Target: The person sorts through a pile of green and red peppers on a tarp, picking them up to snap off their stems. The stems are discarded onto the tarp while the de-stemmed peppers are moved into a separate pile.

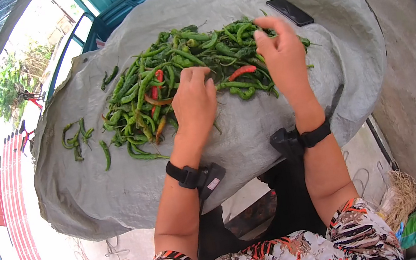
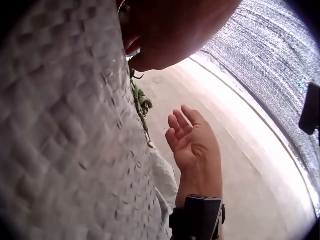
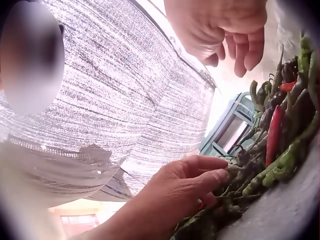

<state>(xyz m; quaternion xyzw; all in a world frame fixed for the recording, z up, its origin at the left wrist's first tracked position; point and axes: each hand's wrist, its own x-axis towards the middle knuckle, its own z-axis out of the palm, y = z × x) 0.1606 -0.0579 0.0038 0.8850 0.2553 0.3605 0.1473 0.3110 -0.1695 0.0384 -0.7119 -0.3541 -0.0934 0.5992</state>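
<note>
A heap of green chili peppers (image 1: pixel 131 93) lies on a grey woven sheet (image 1: pixel 250 124), with a few red ones among them. My left hand (image 1: pixel 193 100) is low over the middle of the heap. Its forefinger and thumb touch the peppers in the right wrist view, where the left hand (image 3: pixel 172 187) shows no pepper held; its other fingers are partly hidden. Above the heap's right side, my right hand (image 1: pixel 282 55) is raised with fingers loosely bent and nothing between them. A red chili pepper (image 1: pixel 242 72) lies between the two hands.
A black phone (image 1: pixel 290 11) rests on the sheet beyond the right hand. Several loose green peppers (image 1: pixel 76 138) lie apart at the left. Behind the sheet stands a blue-green metal frame (image 1: pixel 111 10). Tangled twine (image 1: pixel 400 193) is on the floor at the lower right.
</note>
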